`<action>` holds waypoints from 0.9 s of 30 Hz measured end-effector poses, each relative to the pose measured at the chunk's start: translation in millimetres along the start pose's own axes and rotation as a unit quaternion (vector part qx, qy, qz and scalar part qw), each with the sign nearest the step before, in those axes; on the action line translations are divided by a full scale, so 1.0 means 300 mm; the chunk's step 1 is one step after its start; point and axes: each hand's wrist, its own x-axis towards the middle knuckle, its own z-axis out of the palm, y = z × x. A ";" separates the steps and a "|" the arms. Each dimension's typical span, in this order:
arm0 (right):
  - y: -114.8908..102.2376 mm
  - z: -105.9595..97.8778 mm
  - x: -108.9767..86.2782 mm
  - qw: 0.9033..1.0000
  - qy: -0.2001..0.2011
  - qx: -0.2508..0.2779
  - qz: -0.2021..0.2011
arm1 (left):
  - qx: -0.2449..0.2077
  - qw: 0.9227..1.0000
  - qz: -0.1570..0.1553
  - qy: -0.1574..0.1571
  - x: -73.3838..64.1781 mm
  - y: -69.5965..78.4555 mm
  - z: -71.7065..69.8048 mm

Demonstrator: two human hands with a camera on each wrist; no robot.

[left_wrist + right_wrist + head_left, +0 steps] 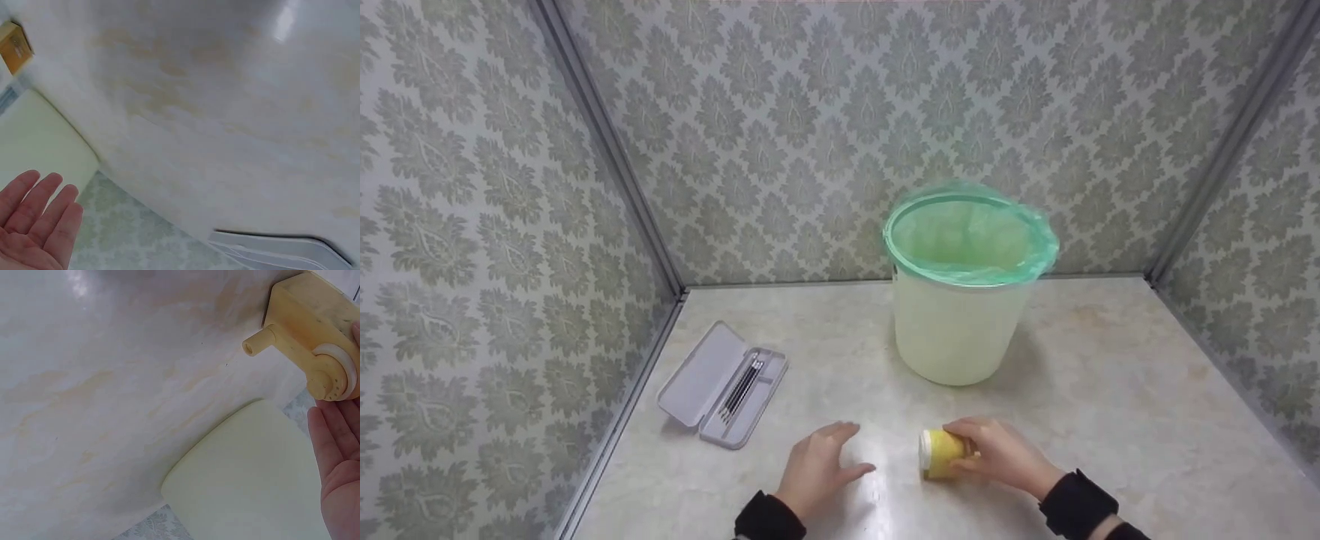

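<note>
A yellow hand-crank pencil sharpener (942, 454) lies low over the table, its white end facing left in the head view. My right hand (999, 453) holds it from the right, thumb on the near side and fingers on the far side. The right wrist view shows the crank (289, 351) on the end of the sharpener that faces this hand, with the fingers (332, 433) beside it. To its left, my left hand (820, 466) is apart from it and holds nothing, thumb and fingers spread. An open metal pencil case (765, 405) with several dark pencils (742, 386) lies beyond the left hand.
A pale bin (952, 337) lined with a green bag (971, 274) stands behind the sharpener, near the back wall. Patterned panels (825, 142) enclose the marbled table (840, 360) at the back and both sides.
</note>
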 end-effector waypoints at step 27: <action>0.007 0.010 -0.005 0.999 0.027 0.018 -0.022 | -0.103 0.994 0.021 -0.012 0.124 0.214 0.190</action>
